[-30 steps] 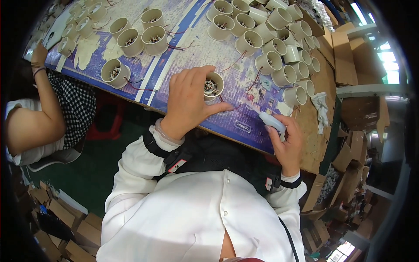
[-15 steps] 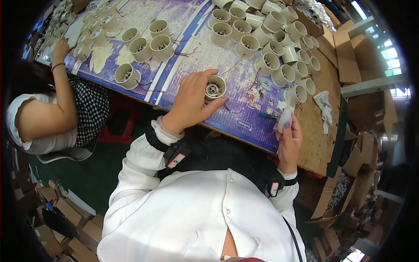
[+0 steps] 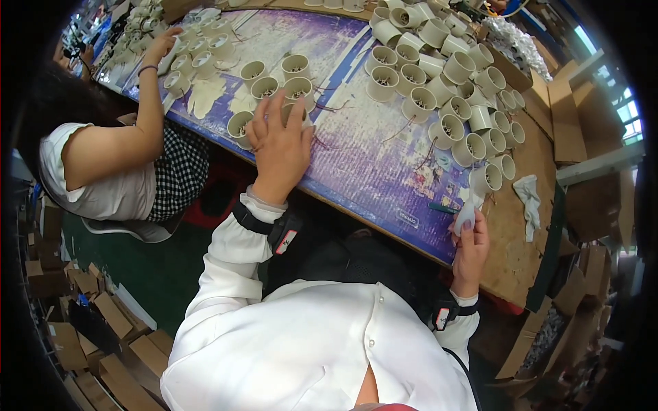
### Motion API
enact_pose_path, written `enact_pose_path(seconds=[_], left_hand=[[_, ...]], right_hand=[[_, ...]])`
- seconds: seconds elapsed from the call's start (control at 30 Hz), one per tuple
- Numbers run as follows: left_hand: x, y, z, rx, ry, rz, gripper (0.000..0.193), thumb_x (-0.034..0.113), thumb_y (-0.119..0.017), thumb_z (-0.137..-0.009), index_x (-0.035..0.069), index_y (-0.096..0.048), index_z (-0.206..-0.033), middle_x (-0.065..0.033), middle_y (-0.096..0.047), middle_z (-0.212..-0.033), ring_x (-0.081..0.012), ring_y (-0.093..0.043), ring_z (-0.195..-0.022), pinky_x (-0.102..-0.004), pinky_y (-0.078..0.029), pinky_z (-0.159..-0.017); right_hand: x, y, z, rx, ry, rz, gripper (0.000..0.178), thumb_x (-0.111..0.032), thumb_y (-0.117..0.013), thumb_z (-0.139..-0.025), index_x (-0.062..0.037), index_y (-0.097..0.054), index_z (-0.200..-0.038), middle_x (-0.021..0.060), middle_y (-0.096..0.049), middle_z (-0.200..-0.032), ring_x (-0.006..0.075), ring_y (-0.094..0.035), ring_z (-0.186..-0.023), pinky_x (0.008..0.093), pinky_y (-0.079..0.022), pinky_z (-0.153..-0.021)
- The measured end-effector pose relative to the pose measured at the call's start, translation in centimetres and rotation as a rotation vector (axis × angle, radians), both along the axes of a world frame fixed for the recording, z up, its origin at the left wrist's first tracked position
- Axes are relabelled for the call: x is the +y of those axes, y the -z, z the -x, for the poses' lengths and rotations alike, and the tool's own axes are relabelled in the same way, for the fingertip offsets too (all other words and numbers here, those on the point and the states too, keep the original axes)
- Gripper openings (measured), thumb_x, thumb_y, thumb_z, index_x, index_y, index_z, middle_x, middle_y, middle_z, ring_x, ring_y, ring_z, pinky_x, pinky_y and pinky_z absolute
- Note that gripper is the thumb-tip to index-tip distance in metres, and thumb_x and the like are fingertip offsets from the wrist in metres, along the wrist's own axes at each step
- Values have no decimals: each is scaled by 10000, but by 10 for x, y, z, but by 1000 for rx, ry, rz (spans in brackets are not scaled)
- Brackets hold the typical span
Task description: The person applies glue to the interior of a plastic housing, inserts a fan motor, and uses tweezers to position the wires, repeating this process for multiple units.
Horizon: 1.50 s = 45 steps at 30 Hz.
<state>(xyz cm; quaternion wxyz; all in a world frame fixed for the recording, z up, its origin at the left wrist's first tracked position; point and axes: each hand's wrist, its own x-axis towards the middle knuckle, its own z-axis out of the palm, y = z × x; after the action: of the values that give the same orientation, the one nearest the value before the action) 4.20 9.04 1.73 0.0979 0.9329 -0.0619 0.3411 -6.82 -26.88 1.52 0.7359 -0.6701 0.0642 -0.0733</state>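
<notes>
My left hand (image 3: 282, 147) is over the left group of cream cups (image 3: 266, 88), its fingers spread around a cup that they mostly hide. A thin dark red wire trails out to the right of that hand. Beside it on the left stands another cup (image 3: 239, 125) with small metal parts inside. Near the front right edge of the table, my right hand (image 3: 470, 241) is closed on a white tapering squeeze bottle (image 3: 467, 216), tip pointing away from me. A green slim tool (image 3: 442, 207) lies just left of the bottle.
Many cream cups (image 3: 419, 103), some stacked on their sides, crowd the back right of the purple-covered table (image 3: 363, 164). A white cloth (image 3: 528, 205) lies at the right edge. At the left a co-worker's arm (image 3: 149, 109) reaches to more cups. Cardboard boxes (image 3: 125, 377) stand on the floor.
My left hand has moved left with the cup, from the table in front of me to the left group. My right hand still holds the bottle. The view has shifted.
</notes>
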Motion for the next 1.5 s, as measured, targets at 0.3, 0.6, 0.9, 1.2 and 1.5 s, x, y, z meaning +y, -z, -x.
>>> enact_pose_path(seconds=[0.3, 0.6, 0.9, 1.2, 1.5], left_hand=[[5, -5, -4, -13, 11, 18, 606, 317, -754, -870, 111, -548, -1401, -139, -459, -1506, -416, -316, -1419, -549, -245, -1127], [-65, -19, -12, 166, 543, 403, 568, 258, -776, -861, 44, -557, -1339, -155, -568, -1376, -401, -473, -1303, -471, -345, -1100], [-183, -38, -53, 139, 1028, 368, 435, 215, -787, -824, 91, -650, -1219, -134, -642, -1197, -358, -576, -1128, -425, -466, -978], [-245, -27, -57, 136, 1104, 37, 174, 183, -774, -774, 94, -696, -901, -65, -626, -993, -291, -605, -974, -399, -524, -835], [-127, -49, -25, 189, 1024, 19, 135, 111, -760, -774, 89, -679, -880, -66, -622, -937, -298, -591, -944, -398, -504, -801]], right_hand=[[-36, -16, 20, -138, 112, -48, 382, -180, -590, -1037, 12, -499, -1355, 67, -616, -1082, 165, -591, -1001, 310, -483, -889], [-119, 11, 28, -69, 319, 452, 337, -31, -580, -1002, -9, -463, -1317, 97, -593, -1245, 204, -579, -1162, 341, -421, -1064], [-96, 2, 36, -87, 524, 686, 463, -69, -666, -951, -27, -453, -1360, 150, -510, -1431, 224, -535, -1255, 361, -406, -1085], [-55, -41, 54, -501, 487, 890, 326, -21, -674, -914, -18, -580, -1226, 153, -579, -1350, 249, -580, -1193, 382, -444, -1042], [4, -32, 0, -438, -140, 1166, 269, 16, -690, -836, -48, -703, -1096, 102, -701, -1113, 314, -641, -1037, 394, -529, -885]])
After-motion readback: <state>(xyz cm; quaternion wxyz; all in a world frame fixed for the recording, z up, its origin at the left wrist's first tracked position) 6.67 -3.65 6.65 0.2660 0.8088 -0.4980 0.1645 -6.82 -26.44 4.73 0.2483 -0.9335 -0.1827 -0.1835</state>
